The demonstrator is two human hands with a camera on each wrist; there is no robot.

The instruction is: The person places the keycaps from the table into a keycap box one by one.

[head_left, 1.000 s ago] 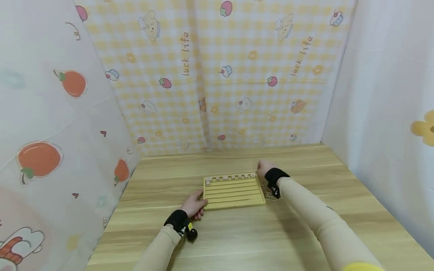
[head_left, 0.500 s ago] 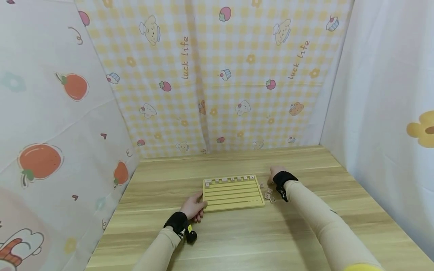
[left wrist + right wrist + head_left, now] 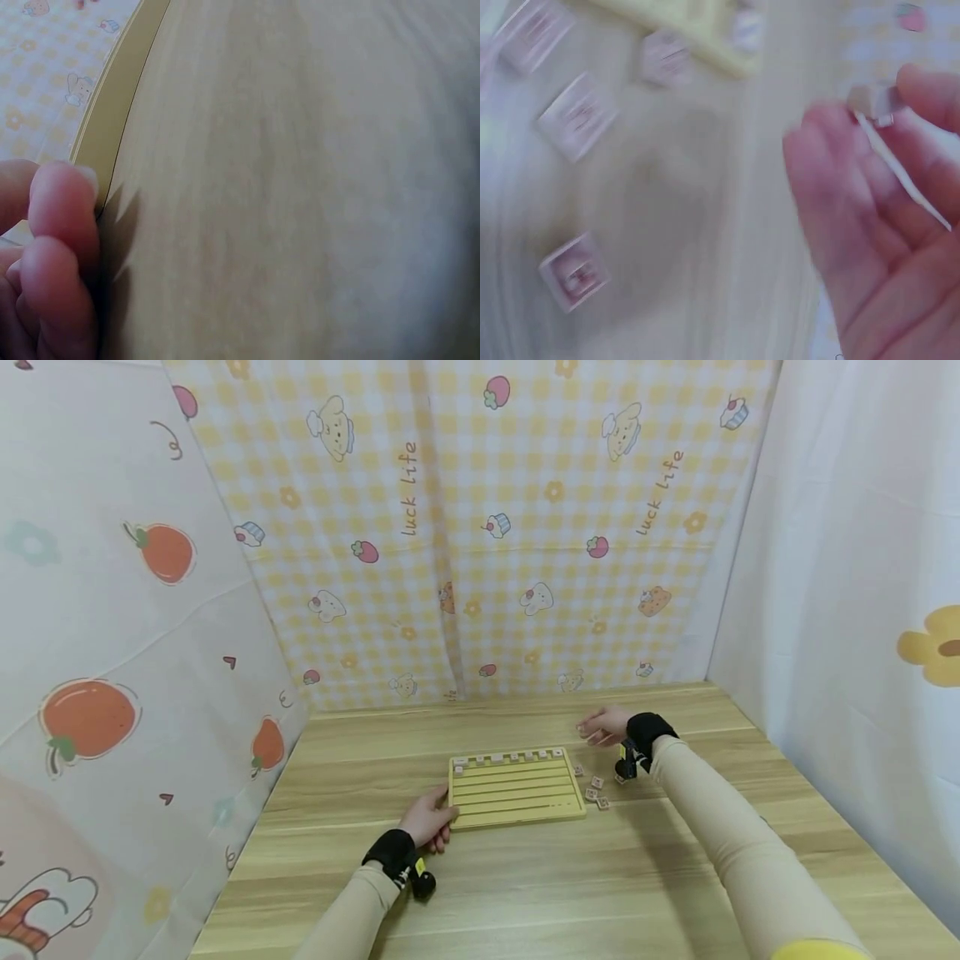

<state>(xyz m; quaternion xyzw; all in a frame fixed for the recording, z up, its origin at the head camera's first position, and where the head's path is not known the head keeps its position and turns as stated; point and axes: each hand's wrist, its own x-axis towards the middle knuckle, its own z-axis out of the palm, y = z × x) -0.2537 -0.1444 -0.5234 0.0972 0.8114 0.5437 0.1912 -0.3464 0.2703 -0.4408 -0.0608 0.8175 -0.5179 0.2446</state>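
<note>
Keycap point(image 3: 874, 101) in the right hand point(image 3: 609, 725), pinched between fingertips, held just beyond the far right corner of the yellow board point(image 3: 517, 793); lettering on it too blurred to read. On the near left corner of the same board, the left hand point(image 3: 426, 818): grips the edge, thumb on top, other fingers point(image 3: 60, 285) curled against the side.

Board flat in the middle of the wooden table point(image 3: 525, 893), with long slots running from left to right. Along its far edge, a spaced row of pale keycaps point(image 3: 497, 758); just in front of that row's left end, a single pale keycap point(image 3: 458, 770). Just beside the board's right edge, a scatter of loose keycaps point(image 3: 597, 782), one of them partly behind the right wrist camera point(image 3: 625, 768) in the head view. At least one loose keycap with its hollow side up, well seen from the right wrist.

On both arms, cream sleeves point(image 3: 731, 835) and black wristbands point(image 3: 390, 853). Behind the table, yellow checked cloth point(image 3: 525, 468) with strawberries, cupcakes and the words "luck life"; to either side, white cloth point(image 3: 832, 527) with printed figures
</note>
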